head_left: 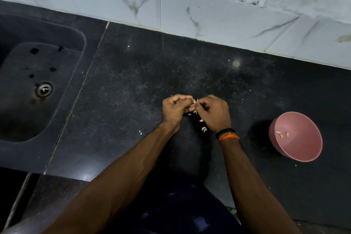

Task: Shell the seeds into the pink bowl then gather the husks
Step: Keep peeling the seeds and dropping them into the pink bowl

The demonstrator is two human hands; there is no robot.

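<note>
My left hand (175,109) and my right hand (215,113) meet over the middle of the black counter (133,85), fingers curled, both pinching one pale seed (194,101) between their fingertips. Several white husks (203,129) lie on the counter just under and between the hands, partly hidden by them. The pink bowl (303,150) stands to the right of my right wrist, tilted toward me, with three shelled seeds (283,134) inside.
A dark sink (38,85) with a metal drain (43,89) takes up the left side. White marble-look wall tiles (209,11) run along the back. Small husk flecks (140,132) are scattered on the counter. The counter's front edge is near my body.
</note>
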